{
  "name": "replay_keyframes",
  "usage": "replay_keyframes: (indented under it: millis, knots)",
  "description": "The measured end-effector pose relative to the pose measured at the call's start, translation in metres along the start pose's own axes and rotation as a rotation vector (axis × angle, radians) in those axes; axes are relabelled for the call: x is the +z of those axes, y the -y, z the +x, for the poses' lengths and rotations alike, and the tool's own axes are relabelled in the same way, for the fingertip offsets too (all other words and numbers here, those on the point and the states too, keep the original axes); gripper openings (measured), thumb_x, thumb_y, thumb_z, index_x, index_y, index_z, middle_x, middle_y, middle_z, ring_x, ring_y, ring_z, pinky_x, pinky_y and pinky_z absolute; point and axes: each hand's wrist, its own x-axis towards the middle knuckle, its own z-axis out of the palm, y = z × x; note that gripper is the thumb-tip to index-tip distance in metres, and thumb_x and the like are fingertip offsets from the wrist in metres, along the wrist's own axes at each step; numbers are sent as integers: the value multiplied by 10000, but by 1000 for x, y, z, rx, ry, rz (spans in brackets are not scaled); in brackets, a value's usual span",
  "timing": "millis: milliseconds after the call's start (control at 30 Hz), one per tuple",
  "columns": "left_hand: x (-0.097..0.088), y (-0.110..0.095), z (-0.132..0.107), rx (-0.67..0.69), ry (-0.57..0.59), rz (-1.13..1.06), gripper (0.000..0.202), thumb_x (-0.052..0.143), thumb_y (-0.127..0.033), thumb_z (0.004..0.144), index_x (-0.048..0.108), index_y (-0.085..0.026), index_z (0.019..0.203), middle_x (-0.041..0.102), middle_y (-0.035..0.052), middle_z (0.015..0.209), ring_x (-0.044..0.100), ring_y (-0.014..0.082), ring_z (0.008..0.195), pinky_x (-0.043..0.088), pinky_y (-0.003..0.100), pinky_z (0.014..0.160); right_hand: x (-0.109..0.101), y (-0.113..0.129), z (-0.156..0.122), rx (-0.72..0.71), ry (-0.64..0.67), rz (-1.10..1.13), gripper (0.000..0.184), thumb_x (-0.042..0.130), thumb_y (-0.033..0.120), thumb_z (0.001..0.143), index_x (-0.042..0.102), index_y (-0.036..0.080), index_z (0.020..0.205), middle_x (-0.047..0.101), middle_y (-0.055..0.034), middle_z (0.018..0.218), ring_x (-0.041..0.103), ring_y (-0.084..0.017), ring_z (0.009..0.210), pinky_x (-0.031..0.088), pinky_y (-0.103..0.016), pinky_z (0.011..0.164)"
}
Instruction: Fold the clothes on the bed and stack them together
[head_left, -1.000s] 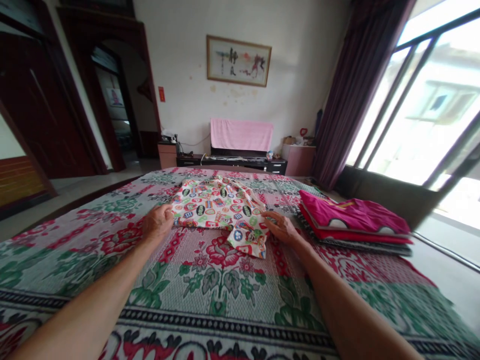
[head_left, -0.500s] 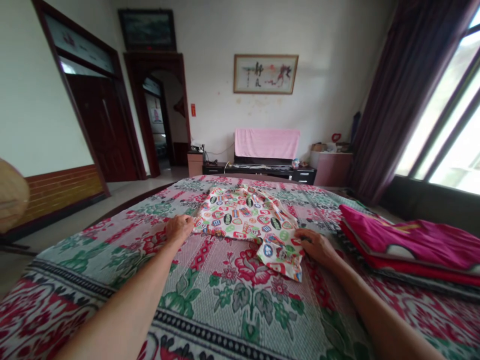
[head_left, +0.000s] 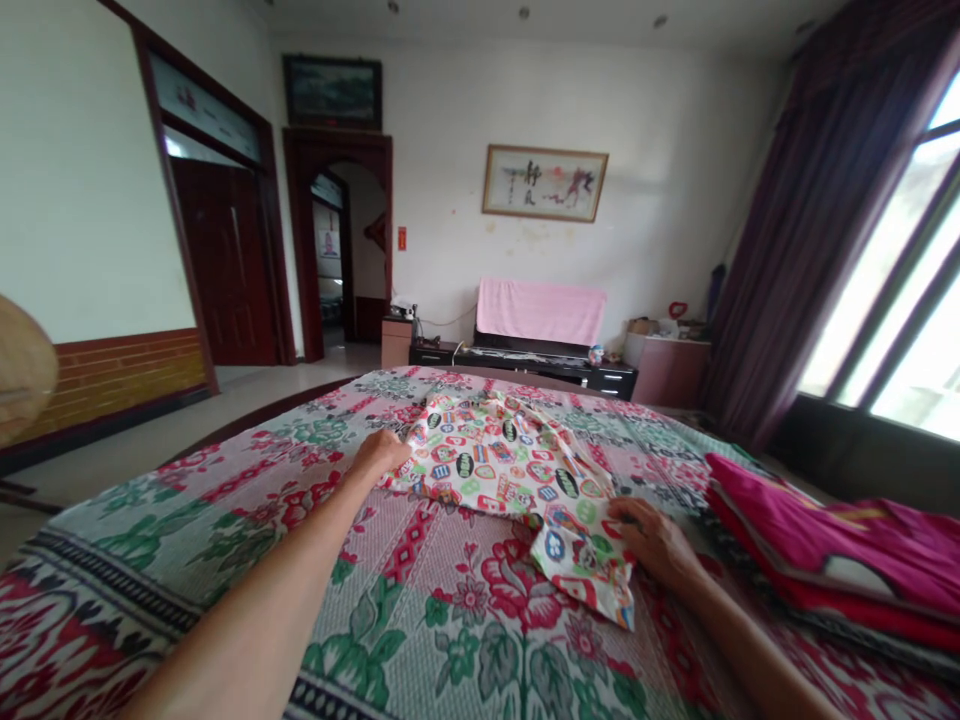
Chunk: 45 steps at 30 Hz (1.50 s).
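Observation:
A small white garment (head_left: 480, 465) with a colourful cartoon print lies spread on the floral bedspread (head_left: 420, 640); whether it is a top or trousers I cannot tell. At its left edge my left hand (head_left: 382, 455) is closed on the cloth. My right hand (head_left: 656, 540) has its fingers curled over the garment's right edge, its fingertips partly hidden. Between the hands, one narrow section of the garment angles down toward me at the lower right.
To the right sits a stack of folded clothes (head_left: 840, 550), bright pink on top with red and dark layers beneath. Past the far bed edge stands a low black cabinet (head_left: 517, 362) with a pink cloth (head_left: 540, 312) above it. A purple curtain (head_left: 810, 230) hangs at the right.
The view has tilted up, so the room sits lower in the picture. Both hands keep to the garment's edges; the left side of the cloth looks slightly shifted at my left hand.

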Motion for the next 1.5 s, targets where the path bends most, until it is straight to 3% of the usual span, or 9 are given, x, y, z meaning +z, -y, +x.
replay_keyframes:
  millis: [200,367,500,633,767,967,1167,1367,1500]
  knots:
    - [5,12,-1,21,-97,-242,222,593,-348,650,704,-177,739,717,62,707,665,214,720,438,249,588,-2,2,0,20,5,0,244,465,269,663,656,216,806,699,-90,1030,641,-248,969,468,-375,902]
    - [7,20,-4,-21,-14,-590,334,663,-266,556,682,-164,873,655,-24,605,608,154,593,429,220,531,-5,11,-4,32,-18,41,205,488,216,641,653,213,763,709,-75,1004,643,-235,953,468,-371,908]
    - [10,25,-1,34,16,-560,299,668,-254,514,696,-160,797,627,-31,558,580,150,574,422,224,535,-13,22,-7,9,-75,85,200,490,206,649,664,207,748,711,-56,897,643,-209,845,487,-333,819]
    - [15,27,5,103,-9,-402,225,655,-276,509,710,-180,705,629,-31,558,573,154,601,398,219,543,-30,45,3,-79,191,185,182,501,202,668,680,187,694,671,-15,677,592,-149,631,466,-266,641]
    - [15,27,6,111,4,-365,213,641,-294,515,712,-189,687,613,-40,537,542,143,569,370,219,522,-36,87,17,-253,356,255,197,522,247,770,708,186,795,701,-30,812,617,-145,753,457,-261,711]
    - [11,27,2,135,33,-415,235,646,-307,516,717,-176,698,603,-39,528,526,138,565,364,224,533,-4,131,4,-342,393,-5,291,649,362,744,696,187,972,670,-68,918,598,-171,794,443,-289,743]
    - [12,27,1,117,9,-395,236,623,-293,533,719,-174,712,596,-36,526,516,139,559,362,230,537,16,129,-9,-356,325,-166,291,481,69,706,704,199,841,663,-67,867,586,-179,833,411,-288,779]
    - [8,23,0,134,1,-257,243,602,-296,558,738,-192,731,630,-25,563,558,156,601,371,225,536,-4,132,-1,-404,495,82,238,521,152,737,717,220,854,694,-6,794,588,-128,721,424,-245,705]
    - [-10,20,2,152,19,-76,207,601,-297,548,732,-213,685,667,-7,615,577,169,607,367,234,528,-30,101,14,-252,441,85,215,495,175,765,708,188,792,678,1,718,564,-102,629,419,-226,630]
